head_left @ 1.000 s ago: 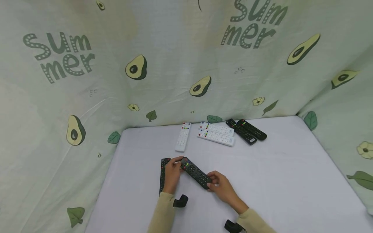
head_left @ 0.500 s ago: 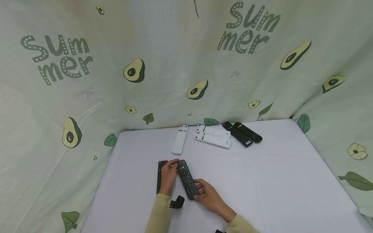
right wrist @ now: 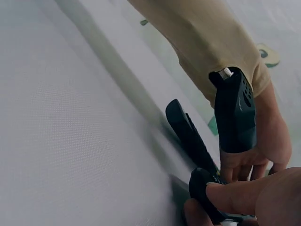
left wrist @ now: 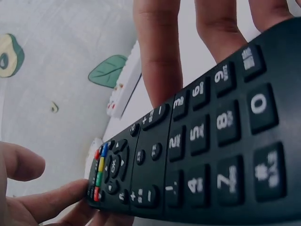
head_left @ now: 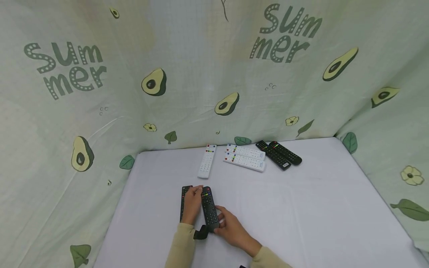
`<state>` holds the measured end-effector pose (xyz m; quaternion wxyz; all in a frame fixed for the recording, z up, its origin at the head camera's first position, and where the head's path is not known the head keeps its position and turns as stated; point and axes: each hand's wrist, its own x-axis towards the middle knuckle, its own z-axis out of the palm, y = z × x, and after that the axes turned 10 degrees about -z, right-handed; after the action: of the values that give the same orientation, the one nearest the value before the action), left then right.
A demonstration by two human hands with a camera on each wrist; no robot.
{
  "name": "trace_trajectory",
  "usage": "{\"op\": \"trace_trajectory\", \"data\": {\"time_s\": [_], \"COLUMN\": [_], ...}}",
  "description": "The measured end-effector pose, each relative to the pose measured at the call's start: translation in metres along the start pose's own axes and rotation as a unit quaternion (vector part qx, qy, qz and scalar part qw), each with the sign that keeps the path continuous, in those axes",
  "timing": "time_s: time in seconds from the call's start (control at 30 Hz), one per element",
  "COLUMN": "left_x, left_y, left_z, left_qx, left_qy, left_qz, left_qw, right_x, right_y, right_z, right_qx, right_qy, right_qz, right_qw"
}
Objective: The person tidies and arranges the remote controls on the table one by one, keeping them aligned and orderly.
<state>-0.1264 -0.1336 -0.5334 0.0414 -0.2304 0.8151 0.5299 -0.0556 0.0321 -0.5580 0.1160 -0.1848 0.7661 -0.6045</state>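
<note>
In the head view, my right hand [head_left: 232, 229] grips the near end of a black remote control [head_left: 210, 214], thumb on one side and fingers on the other. My left hand [head_left: 192, 203] is at its far end. In the left wrist view, left fingers [left wrist: 70, 195] touch that end by the coloured buttons, with the thumb apart from it. The right thumb [right wrist: 235, 195] shows on the remote in the right wrist view. A second black remote [head_left: 183, 203] lies left of the held one, partly hidden by my left hand.
On the white table [head_left: 301, 208], toward the back, lie a single white remote [head_left: 207, 162], two white remotes [head_left: 244, 162] side by side, and a pair of black remotes [head_left: 279, 154]. A printed cloth [head_left: 187, 74] hangs behind. A black wrist camera [right wrist: 235, 113] sits on my left wrist.
My right hand has moved left and toward me, swinging the remote's near end round. Once diagonal, the remote now lies nearly parallel to the black one beside it. My left hand stays near its far end.
</note>
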Motion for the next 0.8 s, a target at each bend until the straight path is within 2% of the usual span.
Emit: {"op": "trace_trajectory", "data": {"time_s": [0.37, 0.6, 0.8], "left_x": [0.0006, -0.0026, -0.0064], "left_y": [0.0002, 0.0059, 0.0060], "left_z": [0.0019, 0.0076, 0.0080], "left_qx": [0.075, 0.121, 0.134], "left_qy": [-0.011, -0.029, -0.026], "left_qz": [-0.002, 0.025, 0.043], "left_qw": [0.9971, 0.9920, 0.9897], "right_x": [0.0058, 0.0059, 0.0063], "right_y": [-0.0057, -0.0050, -0.0055], "right_z": [0.0093, 0.0082, 0.0072], "right_qx": [-0.040, -0.091, -0.096], "right_qy": [-0.007, -0.012, -0.022], "right_qz": [-0.015, -0.023, -0.036], "right_qw": [0.9991, 0.9955, 0.9945]}}
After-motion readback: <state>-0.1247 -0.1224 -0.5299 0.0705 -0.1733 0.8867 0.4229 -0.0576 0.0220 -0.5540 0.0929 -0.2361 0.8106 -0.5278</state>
